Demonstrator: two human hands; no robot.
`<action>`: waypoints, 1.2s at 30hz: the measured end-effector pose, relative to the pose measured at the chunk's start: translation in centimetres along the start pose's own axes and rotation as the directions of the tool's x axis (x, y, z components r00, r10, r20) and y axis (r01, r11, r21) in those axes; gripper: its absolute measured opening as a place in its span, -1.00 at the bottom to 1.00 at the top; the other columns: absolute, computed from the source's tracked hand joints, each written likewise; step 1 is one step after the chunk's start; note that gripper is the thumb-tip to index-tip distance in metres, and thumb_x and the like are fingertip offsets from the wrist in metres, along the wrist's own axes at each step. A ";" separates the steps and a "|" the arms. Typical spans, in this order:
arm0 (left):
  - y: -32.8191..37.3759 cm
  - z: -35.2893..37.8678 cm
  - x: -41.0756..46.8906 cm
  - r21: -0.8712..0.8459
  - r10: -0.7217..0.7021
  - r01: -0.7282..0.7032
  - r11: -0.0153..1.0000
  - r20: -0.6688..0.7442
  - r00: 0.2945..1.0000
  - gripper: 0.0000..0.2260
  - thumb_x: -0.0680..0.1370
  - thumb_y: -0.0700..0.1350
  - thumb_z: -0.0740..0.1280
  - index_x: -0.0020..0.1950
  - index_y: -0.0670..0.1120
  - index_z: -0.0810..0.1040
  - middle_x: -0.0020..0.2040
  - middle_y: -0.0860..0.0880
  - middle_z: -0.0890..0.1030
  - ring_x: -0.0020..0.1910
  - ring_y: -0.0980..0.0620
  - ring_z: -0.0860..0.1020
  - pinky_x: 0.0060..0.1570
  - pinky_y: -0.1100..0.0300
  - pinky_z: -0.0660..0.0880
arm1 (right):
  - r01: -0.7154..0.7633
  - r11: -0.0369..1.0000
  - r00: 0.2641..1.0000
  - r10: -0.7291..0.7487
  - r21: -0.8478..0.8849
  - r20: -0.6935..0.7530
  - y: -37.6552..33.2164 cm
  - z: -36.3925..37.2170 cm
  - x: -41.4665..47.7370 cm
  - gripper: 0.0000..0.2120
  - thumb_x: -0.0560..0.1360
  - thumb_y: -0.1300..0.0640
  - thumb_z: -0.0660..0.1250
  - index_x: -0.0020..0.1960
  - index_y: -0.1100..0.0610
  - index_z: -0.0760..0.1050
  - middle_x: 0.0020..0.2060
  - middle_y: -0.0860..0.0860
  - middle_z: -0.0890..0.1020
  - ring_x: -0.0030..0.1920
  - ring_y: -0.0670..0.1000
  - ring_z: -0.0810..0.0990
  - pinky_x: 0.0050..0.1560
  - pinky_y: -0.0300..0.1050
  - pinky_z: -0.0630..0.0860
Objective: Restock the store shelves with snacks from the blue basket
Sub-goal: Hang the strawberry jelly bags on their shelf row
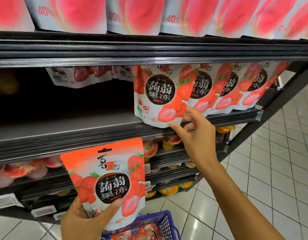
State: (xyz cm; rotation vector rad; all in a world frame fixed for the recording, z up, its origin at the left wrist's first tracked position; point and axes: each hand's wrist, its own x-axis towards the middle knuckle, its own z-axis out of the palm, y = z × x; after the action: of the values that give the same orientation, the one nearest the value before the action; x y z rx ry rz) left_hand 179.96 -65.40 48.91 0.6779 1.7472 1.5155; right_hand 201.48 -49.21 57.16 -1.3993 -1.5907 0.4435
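Pinching the lower corner of a strawberry jelly pouch point(158, 96) standing at the front of the middle shelf point(63, 129), the right hand point(196, 134) closes thumb and fingers point(193, 111) on it. The left hand point(84, 220) grips a second pouch point(111, 179) above the blue basket point(164, 220).
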 end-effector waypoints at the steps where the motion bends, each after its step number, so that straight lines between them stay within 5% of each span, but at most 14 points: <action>1: 0.1 0.0 0.0 -0.010 -0.008 0.008 1.000 -0.001 1.000 -0.51 0.16 -0.36 0.61 -0.05 0.03 0.60 -0.40 0.31 0.63 -0.39 0.41 0.59 -0.44 0.57 0.44 | -0.015 0.999 1.000 0.014 -0.034 -0.016 0.0 0.1 0.2 -0.62 0.41 0.04 0.54 0.20 -0.10 0.57 -0.30 -0.25 0.56 -0.41 -0.12 0.49 -0.22 -0.03 0.56; 5: -0.2 -0.1 0.1 -0.014 0.013 -0.012 1.000 0.046 0.999 -0.50 0.12 -0.32 0.62 -0.07 0.07 0.62 -0.35 0.27 0.67 -0.35 0.34 0.63 -0.38 0.51 0.51 | -0.052 0.991 0.996 0.043 -0.120 -0.078 -0.4 1.0 0.9 -0.64 0.39 -0.04 0.54 0.17 -0.14 0.58 -0.36 -0.36 0.51 -0.43 -0.17 0.50 -0.27 -0.02 0.56; 9: -0.9 0.1 -0.2 -0.011 0.048 -0.047 0.999 0.083 0.995 -0.44 -0.01 -0.14 0.59 -0.03 0.09 0.64 -0.20 0.16 0.72 -0.20 0.11 0.70 -0.23 0.21 0.64 | -0.084 0.988 0.993 0.072 -0.131 -0.097 -0.5 1.9 1.5 -0.66 0.41 -0.02 0.54 0.15 -0.11 0.58 -0.25 -0.23 0.66 -0.40 -0.15 0.50 -0.22 -0.01 0.57; 13: -1.0 0.4 -0.3 -0.034 0.044 -0.041 0.999 0.091 0.995 -0.46 -0.02 -0.12 0.59 -0.06 0.08 0.65 -0.20 0.14 0.73 -0.17 0.18 0.69 -0.29 0.32 0.62 | -0.133 0.983 0.987 0.120 -0.123 -0.109 0.0 1.6 1.4 -0.77 0.46 0.02 0.49 0.10 -0.12 0.58 -0.18 -0.18 0.72 -0.26 -0.10 0.64 -0.12 0.03 0.60; 18: -1.0 0.8 -0.2 -0.052 0.057 -0.053 0.997 0.081 0.995 -0.45 0.00 -0.14 0.59 -0.03 0.10 0.64 -0.18 0.15 0.73 -0.17 0.20 0.69 -0.23 0.36 0.61 | -0.201 0.975 0.974 0.189 -0.090 -0.124 0.3 1.1 1.3 -0.87 0.46 0.01 0.49 -0.13 -0.12 0.54 -0.35 -0.21 0.61 -0.20 -0.11 0.67 -0.07 0.01 0.61; 30: -0.9 1.0 -0.3 -0.044 0.049 -0.045 0.998 0.090 0.995 -0.40 -0.04 -0.09 0.60 -0.01 0.07 0.65 -0.17 0.10 0.73 -0.15 0.14 0.70 -0.27 0.34 0.61 | -0.284 0.954 0.943 0.261 -0.092 -0.206 0.2 0.7 0.9 -0.91 0.47 -0.05 0.47 -0.08 -0.07 0.63 -0.43 -0.32 0.51 -0.20 -0.12 0.66 -0.13 0.00 0.62; 36: -0.1 1.2 -0.2 -0.067 0.061 -0.053 0.996 0.133 0.989 -0.41 -0.03 -0.14 0.59 -0.01 0.07 0.64 -0.16 0.12 0.73 -0.13 0.16 0.69 -0.25 0.36 0.60 | -0.280 0.952 0.941 0.245 -0.126 -0.235 -0.2 0.6 0.6 -0.87 0.48 -0.08 0.46 -0.04 -0.05 0.64 -0.28 -0.23 0.67 -0.17 -0.13 0.66 -0.16 -0.09 0.58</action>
State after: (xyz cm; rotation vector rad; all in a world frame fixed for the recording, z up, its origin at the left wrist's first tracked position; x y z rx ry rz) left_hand 181.05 -64.87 48.82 0.7853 1.5842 1.5206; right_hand 200.89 -48.51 57.30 -1.7309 -1.2888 0.3126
